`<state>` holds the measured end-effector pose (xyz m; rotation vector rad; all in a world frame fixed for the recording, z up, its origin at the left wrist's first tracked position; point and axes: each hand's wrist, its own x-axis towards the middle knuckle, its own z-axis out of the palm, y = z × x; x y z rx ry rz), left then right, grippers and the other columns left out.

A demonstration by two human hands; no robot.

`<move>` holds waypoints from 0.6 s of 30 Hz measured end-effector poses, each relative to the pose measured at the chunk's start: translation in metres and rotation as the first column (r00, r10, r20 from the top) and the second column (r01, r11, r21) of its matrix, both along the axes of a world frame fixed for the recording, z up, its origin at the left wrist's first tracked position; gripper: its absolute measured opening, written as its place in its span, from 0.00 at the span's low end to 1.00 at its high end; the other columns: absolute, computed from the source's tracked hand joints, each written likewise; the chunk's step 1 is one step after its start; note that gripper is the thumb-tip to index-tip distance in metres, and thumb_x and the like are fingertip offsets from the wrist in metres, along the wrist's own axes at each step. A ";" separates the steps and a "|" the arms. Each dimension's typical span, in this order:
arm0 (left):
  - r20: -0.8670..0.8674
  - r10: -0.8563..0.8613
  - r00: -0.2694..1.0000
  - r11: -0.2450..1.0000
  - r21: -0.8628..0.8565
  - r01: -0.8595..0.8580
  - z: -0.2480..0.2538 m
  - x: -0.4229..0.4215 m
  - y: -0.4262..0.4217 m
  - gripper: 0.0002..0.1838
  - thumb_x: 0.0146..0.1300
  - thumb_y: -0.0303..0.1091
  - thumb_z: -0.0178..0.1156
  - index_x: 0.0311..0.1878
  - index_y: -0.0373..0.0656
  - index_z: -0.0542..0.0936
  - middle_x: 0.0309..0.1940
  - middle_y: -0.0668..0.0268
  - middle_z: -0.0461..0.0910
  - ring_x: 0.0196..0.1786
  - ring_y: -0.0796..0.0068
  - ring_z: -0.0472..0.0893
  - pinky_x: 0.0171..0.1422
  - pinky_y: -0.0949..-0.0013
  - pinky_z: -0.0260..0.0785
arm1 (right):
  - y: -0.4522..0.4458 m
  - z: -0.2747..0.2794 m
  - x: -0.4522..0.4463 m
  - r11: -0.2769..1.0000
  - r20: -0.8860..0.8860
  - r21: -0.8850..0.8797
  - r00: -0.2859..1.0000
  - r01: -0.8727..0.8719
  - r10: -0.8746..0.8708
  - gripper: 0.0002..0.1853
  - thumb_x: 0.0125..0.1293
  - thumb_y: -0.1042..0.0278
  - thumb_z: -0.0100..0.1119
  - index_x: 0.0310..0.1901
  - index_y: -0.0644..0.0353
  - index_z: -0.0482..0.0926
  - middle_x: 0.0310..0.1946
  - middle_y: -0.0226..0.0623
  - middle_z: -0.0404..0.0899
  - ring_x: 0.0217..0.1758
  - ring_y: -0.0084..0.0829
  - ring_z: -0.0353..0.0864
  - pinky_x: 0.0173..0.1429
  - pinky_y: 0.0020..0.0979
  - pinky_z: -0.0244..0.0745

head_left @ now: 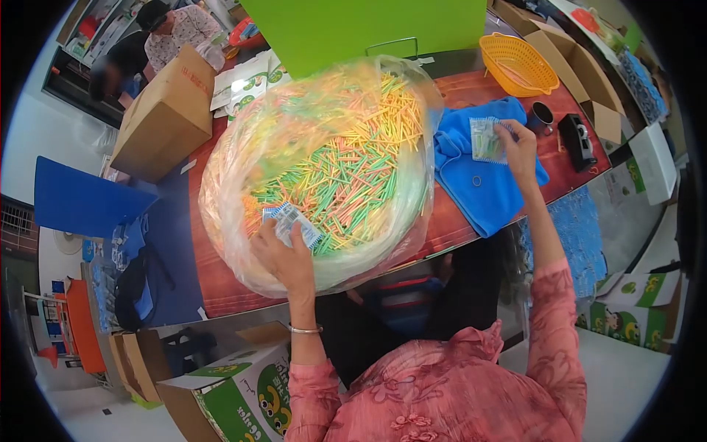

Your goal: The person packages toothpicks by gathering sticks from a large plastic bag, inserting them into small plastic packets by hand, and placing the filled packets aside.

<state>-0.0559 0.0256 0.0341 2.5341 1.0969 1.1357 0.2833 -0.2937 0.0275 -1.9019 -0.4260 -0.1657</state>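
A large clear plastic bag (221, 214) stands open on the red table, full of thin yellow, green and pink sticks (350, 173). My left hand (286, 254) is at the bag's near left side, its fingers closed on a small printed packet (296, 225) over the sticks. To the right, my right hand (521, 147) pinches the edge of a small clear packet (486, 141) with greenish sticks inside. That packet is above a folded blue cloth (471, 195), on which a small ring-shaped item (476, 181) lies.
A yellow basket (519, 66), a dark mug (540, 116) and a black tape dispenser (577, 141) stand at the right. A cardboard box (163, 114) is at the left, a green panel (361, 29) behind the bag. Another person (180, 37) is at the upper left.
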 end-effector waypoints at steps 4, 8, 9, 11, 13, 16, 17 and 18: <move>-0.125 0.060 0.990 0.998 -0.017 -0.063 -0.015 -0.009 0.014 0.31 0.54 0.38 0.75 0.58 0.36 0.74 0.46 0.54 0.75 0.52 0.52 0.72 0.58 0.50 0.61 | -0.004 -0.048 0.030 0.928 0.320 -0.235 0.924 0.291 -0.208 0.10 0.62 0.69 0.67 0.43 0.62 0.86 0.38 0.40 0.84 0.41 0.33 0.83 0.47 0.33 0.75; -0.087 0.050 0.995 0.987 -0.147 -0.062 -0.017 -0.010 0.015 0.29 0.53 0.35 0.75 0.56 0.34 0.76 0.43 0.55 0.76 0.50 0.54 0.73 0.57 0.52 0.62 | 0.030 0.000 -0.027 0.875 0.602 -0.287 0.784 0.389 -0.151 0.11 0.58 0.72 0.67 0.43 0.59 0.84 0.43 0.43 0.83 0.50 0.45 0.81 0.55 0.41 0.73; -0.075 0.037 0.997 0.986 -0.161 -0.048 -0.018 -0.010 0.016 0.27 0.53 0.34 0.74 0.55 0.34 0.76 0.43 0.55 0.77 0.49 0.54 0.73 0.57 0.52 0.62 | 0.043 -0.003 -0.041 0.959 0.519 -0.260 0.854 0.116 0.037 0.09 0.58 0.73 0.66 0.41 0.59 0.84 0.41 0.42 0.82 0.48 0.45 0.81 0.54 0.41 0.73; -0.007 0.018 1.000 0.975 -0.220 -0.020 -0.017 -0.009 0.015 0.24 0.55 0.31 0.73 0.53 0.33 0.77 0.40 0.55 0.76 0.46 0.55 0.73 0.54 0.55 0.64 | 0.073 -0.001 -0.073 0.936 0.537 -0.228 0.767 -0.270 0.352 0.05 0.57 0.76 0.64 0.36 0.59 0.83 0.37 0.41 0.81 0.43 0.44 0.80 0.49 0.41 0.72; 0.064 -0.048 0.997 0.965 -0.254 0.063 -0.015 -0.006 0.011 0.20 0.57 0.28 0.71 0.51 0.32 0.77 0.37 0.57 0.76 0.43 0.59 0.74 0.51 0.59 0.66 | 0.101 -0.003 -0.093 0.781 0.497 -0.401 0.603 -0.478 0.624 0.05 0.53 0.78 0.62 0.33 0.60 0.81 0.32 0.38 0.79 0.41 0.44 0.80 0.46 0.41 0.73; 0.262 -0.190 0.946 0.889 -0.362 0.279 -0.014 -0.003 0.008 0.13 0.63 0.24 0.67 0.48 0.31 0.77 0.34 0.63 0.76 0.40 0.70 0.75 0.47 0.68 0.68 | 0.141 -0.010 -0.110 0.695 0.472 -0.428 0.512 -0.578 0.717 0.04 0.54 0.77 0.61 0.33 0.60 0.81 0.33 0.39 0.78 0.41 0.45 0.79 0.46 0.42 0.73; 0.389 -0.203 0.899 0.809 -0.450 0.377 -0.018 -0.001 0.008 0.11 0.65 0.24 0.65 0.47 0.31 0.77 0.34 0.65 0.76 0.40 0.74 0.75 0.47 0.70 0.68 | 0.151 -0.013 -0.109 0.654 0.437 -0.448 0.489 -0.610 0.755 0.04 0.54 0.77 0.61 0.33 0.60 0.81 0.33 0.39 0.77 0.41 0.44 0.79 0.47 0.42 0.74; 0.511 -0.194 0.837 0.711 -0.515 0.479 -0.017 0.002 0.006 0.09 0.66 0.23 0.64 0.46 0.31 0.76 0.34 0.67 0.76 0.40 0.78 0.75 0.46 0.73 0.68 | 0.160 -0.012 -0.111 0.611 0.401 -0.466 0.463 -0.640 0.790 0.04 0.54 0.77 0.60 0.33 0.60 0.81 0.34 0.39 0.77 0.42 0.44 0.79 0.47 0.42 0.74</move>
